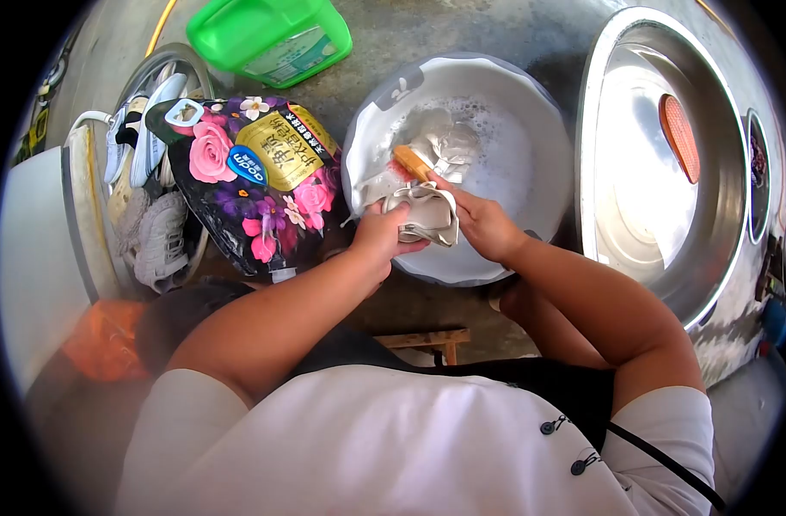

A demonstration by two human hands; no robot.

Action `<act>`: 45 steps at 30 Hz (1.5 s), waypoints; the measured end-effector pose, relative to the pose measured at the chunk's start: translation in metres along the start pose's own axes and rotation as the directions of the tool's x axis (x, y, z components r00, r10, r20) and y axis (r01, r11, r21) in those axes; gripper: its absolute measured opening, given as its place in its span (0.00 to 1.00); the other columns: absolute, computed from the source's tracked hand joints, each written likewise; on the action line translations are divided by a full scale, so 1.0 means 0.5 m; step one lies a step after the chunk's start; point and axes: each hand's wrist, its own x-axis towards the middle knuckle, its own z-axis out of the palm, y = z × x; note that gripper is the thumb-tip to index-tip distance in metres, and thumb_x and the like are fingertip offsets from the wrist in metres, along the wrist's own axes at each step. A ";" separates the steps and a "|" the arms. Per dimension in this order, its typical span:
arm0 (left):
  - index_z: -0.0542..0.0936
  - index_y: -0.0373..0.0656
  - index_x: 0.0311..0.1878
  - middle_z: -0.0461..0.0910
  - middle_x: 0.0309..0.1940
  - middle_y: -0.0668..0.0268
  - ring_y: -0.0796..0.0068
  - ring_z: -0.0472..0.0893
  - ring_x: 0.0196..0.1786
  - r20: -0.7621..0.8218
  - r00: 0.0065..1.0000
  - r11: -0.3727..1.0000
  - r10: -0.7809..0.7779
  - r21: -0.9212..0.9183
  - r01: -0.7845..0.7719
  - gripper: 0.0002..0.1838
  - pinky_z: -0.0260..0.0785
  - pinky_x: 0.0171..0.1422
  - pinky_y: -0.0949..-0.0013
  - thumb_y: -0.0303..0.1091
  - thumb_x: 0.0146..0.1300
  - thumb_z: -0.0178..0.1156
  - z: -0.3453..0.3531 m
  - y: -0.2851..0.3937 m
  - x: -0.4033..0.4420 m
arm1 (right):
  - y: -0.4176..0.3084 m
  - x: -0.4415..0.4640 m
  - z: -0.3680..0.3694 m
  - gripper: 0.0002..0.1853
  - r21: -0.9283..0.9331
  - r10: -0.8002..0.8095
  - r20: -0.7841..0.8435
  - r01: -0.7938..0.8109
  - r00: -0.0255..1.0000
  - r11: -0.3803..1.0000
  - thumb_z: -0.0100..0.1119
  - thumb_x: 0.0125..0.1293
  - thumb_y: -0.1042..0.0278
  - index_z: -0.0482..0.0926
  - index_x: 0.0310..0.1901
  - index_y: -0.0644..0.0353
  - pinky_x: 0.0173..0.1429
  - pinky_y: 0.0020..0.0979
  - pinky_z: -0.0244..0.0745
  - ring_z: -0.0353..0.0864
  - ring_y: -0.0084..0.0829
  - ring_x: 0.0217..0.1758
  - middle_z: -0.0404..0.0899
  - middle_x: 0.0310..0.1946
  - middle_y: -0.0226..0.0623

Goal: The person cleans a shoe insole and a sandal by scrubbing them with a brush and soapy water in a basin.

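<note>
White shirt fabric (384,439) is seen nearest the camera. Beyond it, a pale shoe (431,213) is held over the near side of a sudsy basin (539,112), apparently so that drips are caught; its side is pinched between the thumb and fingers of the left hand (381,236). A wooden brush (414,163) is gripped by the right hand (491,227), whose fingers are curled, their tips partly hidden. A floral bag (230,176) is placed beside the basin, presumably for easy reach.
</note>
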 end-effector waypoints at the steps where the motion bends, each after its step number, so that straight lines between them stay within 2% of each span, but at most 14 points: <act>1: 0.62 0.31 0.62 0.73 0.54 0.51 0.57 0.82 0.49 0.009 1.000 1.000 0.002 0.000 -0.002 0.23 0.86 0.43 0.59 0.37 0.73 0.52 0.001 -0.003 0.006 | 0.005 0.007 -0.020 0.27 -0.007 0.002 -0.006 -0.002 1.000 1.000 0.41 0.76 0.59 0.57 0.74 0.26 0.59 0.41 0.74 0.81 0.44 0.57 0.81 0.51 0.49; 4: 0.62 0.31 0.62 0.71 0.55 0.50 0.55 0.82 0.50 -0.055 0.995 0.996 -0.088 -0.030 0.086 0.24 0.87 0.43 0.59 0.38 0.73 0.52 0.006 -0.005 0.018 | 0.004 0.071 -0.080 0.29 -0.653 0.447 -0.029 -0.356 0.894 0.669 0.42 0.76 0.54 0.51 0.76 0.24 0.58 0.42 0.75 0.82 0.44 0.53 0.81 0.50 0.46; 9: 0.62 0.30 0.63 0.71 0.55 0.50 0.54 0.81 0.50 -0.033 0.998 0.997 -0.044 -0.057 0.042 0.24 0.87 0.43 0.59 0.38 0.73 0.52 0.003 -0.003 0.012 | -0.015 0.100 -0.019 0.28 -0.222 0.540 -0.254 -0.592 0.802 0.775 0.43 0.75 0.54 0.54 0.75 0.27 0.59 0.40 0.73 0.81 0.47 0.56 0.80 0.52 0.51; 14: 0.62 0.31 0.64 0.71 0.54 0.50 0.54 0.81 0.50 0.004 0.999 0.995 -0.046 -0.094 0.046 0.24 0.87 0.44 0.59 0.37 0.73 0.51 -0.001 -0.004 0.006 | -0.046 -0.037 0.016 0.25 0.002 0.294 -0.025 -0.294 0.955 0.956 0.41 0.77 0.51 0.63 0.73 0.38 0.62 0.42 0.72 0.81 0.48 0.57 0.80 0.54 0.49; 17: 0.62 0.32 0.63 0.71 0.54 0.50 0.54 0.81 0.50 -0.041 0.999 0.999 -0.031 -0.033 0.030 0.23 0.86 0.44 0.58 0.37 0.73 0.51 0.008 -0.008 0.017 | 0.052 0.050 -0.055 0.24 -0.508 0.536 -0.052 -0.484 0.843 0.713 0.41 0.77 0.50 0.64 0.72 0.37 0.62 0.41 0.72 0.81 0.47 0.57 0.79 0.56 0.51; 22: 0.61 0.33 0.63 0.73 0.57 0.48 0.52 0.80 0.55 -0.043 0.999 1.000 -0.006 -0.015 0.005 0.22 0.84 0.51 0.52 0.37 0.74 0.50 0.000 0.003 0.011 | -0.029 0.091 -0.026 0.24 -0.025 0.582 -0.208 -0.599 0.786 0.800 0.39 0.77 0.54 0.61 0.73 0.35 0.60 0.45 0.73 0.80 0.54 0.54 0.78 0.57 0.54; 27: 0.61 0.32 0.63 0.72 0.56 0.48 0.52 0.81 0.52 -0.045 0.998 0.997 -0.035 -0.066 0.032 0.22 0.85 0.48 0.54 0.37 0.74 0.51 0.000 -0.001 0.006 | -0.005 -0.027 0.038 0.25 -0.031 0.331 -0.072 -0.334 0.941 0.942 0.41 0.77 0.55 0.60 0.74 0.41 0.57 0.46 0.73 0.81 0.57 0.50 0.81 0.49 0.57; 30: 0.62 0.32 0.62 0.72 0.56 0.48 0.52 0.81 0.52 -0.045 0.999 0.996 -0.028 -0.084 0.024 0.22 0.85 0.49 0.53 0.37 0.74 0.50 0.011 0.005 0.002 | 0.028 0.040 -0.072 0.24 -0.359 0.464 -0.084 -0.461 0.882 0.812 0.41 0.77 0.55 0.61 0.73 0.43 0.56 0.48 0.73 0.81 0.57 0.48 0.81 0.46 0.58; 34: 0.61 0.32 0.61 0.72 0.58 0.46 0.50 0.80 0.56 -0.053 0.998 0.997 0.015 -0.076 -0.019 0.21 0.83 0.53 0.49 0.37 0.74 0.50 0.003 0.013 0.007 | 0.019 0.100 -0.021 0.24 0.037 0.596 -0.248 -0.607 0.764 0.794 0.40 0.78 0.56 0.59 0.73 0.41 0.59 0.46 0.72 0.79 0.56 0.53 0.80 0.51 0.57; 36: 0.61 0.32 0.62 0.72 0.57 0.46 0.50 0.80 0.54 -0.047 0.999 0.993 0.007 -0.118 -0.013 0.22 0.84 0.50 0.51 0.37 0.74 0.50 0.001 0.008 0.005 | -0.030 0.068 0.013 0.25 0.160 0.550 -0.008 -0.542 0.835 0.825 0.39 0.78 0.57 0.58 0.74 0.38 0.62 0.45 0.70 0.77 0.56 0.57 0.77 0.56 0.57; 37: 0.61 0.31 0.62 0.71 0.57 0.47 0.49 0.81 0.52 -0.035 0.999 0.987 -0.003 -0.158 -0.002 0.22 0.86 0.47 0.54 0.37 0.74 0.50 0.003 0.006 0.006 | -0.042 0.024 0.064 0.23 0.047 0.351 -0.187 -0.348 0.918 0.936 0.42 0.78 0.58 0.64 0.72 0.42 0.51 0.43 0.75 0.81 0.49 0.41 0.81 0.46 0.54; 40: 0.61 0.31 0.61 0.72 0.56 0.46 0.48 0.81 0.53 -0.057 0.998 0.986 -0.027 -0.163 0.018 0.22 0.85 0.48 0.52 0.36 0.74 0.50 0.010 0.006 0.007 | -0.075 0.004 0.011 0.24 0.110 0.526 -0.034 -0.520 0.850 0.847 0.42 0.78 0.58 0.60 0.73 0.39 0.50 0.44 0.75 0.82 0.49 0.42 0.81 0.45 0.54; 42: 0.61 0.31 0.61 0.71 0.56 0.46 0.47 0.80 0.53 -0.044 0.999 0.986 -0.025 -0.165 0.018 0.21 0.84 0.50 0.52 0.36 0.74 0.50 0.010 0.012 0.016 | 0.009 0.049 -0.045 0.27 -0.252 0.459 -0.083 -0.464 0.885 0.849 0.37 0.78 0.59 0.52 0.76 0.33 0.60 0.46 0.72 0.80 0.54 0.54 0.79 0.53 0.55; 45: 0.61 0.32 0.61 0.71 0.57 0.46 0.46 0.81 0.52 -0.026 1.000 0.983 -0.002 -0.182 -0.003 0.20 0.84 0.51 0.52 0.35 0.74 0.49 0.006 0.020 0.010 | 0.016 0.095 -0.035 0.29 -0.076 0.530 -0.226 -0.558 0.817 0.827 0.37 0.78 0.58 0.47 0.77 0.31 0.58 0.47 0.73 0.80 0.54 0.52 0.80 0.51 0.56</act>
